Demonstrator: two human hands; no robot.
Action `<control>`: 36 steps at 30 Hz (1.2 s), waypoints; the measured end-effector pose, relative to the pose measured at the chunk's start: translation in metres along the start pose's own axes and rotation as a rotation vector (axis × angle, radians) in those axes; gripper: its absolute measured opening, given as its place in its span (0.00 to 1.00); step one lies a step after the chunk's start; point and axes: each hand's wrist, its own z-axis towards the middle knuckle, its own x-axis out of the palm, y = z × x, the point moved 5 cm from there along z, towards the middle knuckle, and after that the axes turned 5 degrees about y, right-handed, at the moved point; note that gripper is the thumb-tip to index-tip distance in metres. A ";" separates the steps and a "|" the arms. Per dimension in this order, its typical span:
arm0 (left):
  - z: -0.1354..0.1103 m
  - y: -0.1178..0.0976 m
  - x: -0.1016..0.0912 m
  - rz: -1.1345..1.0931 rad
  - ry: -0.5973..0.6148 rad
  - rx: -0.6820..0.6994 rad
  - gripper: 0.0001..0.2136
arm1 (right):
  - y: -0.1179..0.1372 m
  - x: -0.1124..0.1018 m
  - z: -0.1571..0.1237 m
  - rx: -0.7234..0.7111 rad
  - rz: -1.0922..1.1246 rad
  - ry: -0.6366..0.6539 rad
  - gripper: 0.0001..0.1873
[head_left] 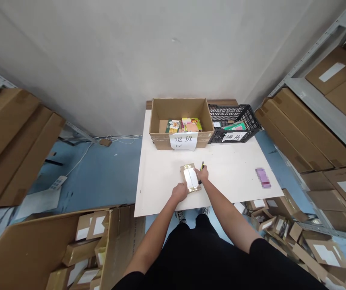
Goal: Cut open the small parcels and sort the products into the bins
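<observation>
Small cardboard parcel [190, 177] (white-labelled, shiny-taped) — left hand [180, 192] grips its edge; right hand [203, 173] clutches black-yellow tool [202, 165]; open carton [160, 141] behind parcel.

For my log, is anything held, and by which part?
Right hand: black-and-yellow tool, by its middle. Left hand: at parcel's near-left corner, grip unclear.

Storeroom, laden shelving [312, 96], heaped parcels [326, 254]
</observation>
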 end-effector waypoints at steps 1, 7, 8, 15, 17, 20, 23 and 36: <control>0.001 0.000 -0.004 0.003 -0.020 0.026 0.23 | 0.001 -0.004 0.001 0.001 0.014 -0.027 0.25; 0.038 -0.004 -0.032 0.128 -0.093 0.417 0.30 | -0.045 0.005 -0.037 0.002 -0.021 -0.013 0.26; 0.044 -0.005 -0.029 0.140 -0.057 0.472 0.32 | -0.057 0.010 -0.045 0.012 -0.072 0.006 0.27; 0.060 -0.011 0.017 0.075 -0.063 0.190 0.36 | -0.052 0.001 -0.035 0.056 -0.265 -0.064 0.35; 0.059 -0.018 0.028 0.070 -0.037 0.100 0.36 | -0.032 -0.011 -0.020 0.026 -0.288 -0.086 0.37; 0.060 -0.025 0.033 0.042 -0.005 0.037 0.32 | -0.017 -0.021 -0.009 -0.025 -0.265 -0.085 0.35; 0.060 -0.027 0.030 0.007 -0.029 0.018 0.29 | -0.033 -0.021 -0.016 -0.030 -0.057 -0.027 0.18; 0.060 -0.033 0.023 0.044 -0.070 0.002 0.30 | -0.081 -0.015 -0.053 0.063 0.213 0.229 0.14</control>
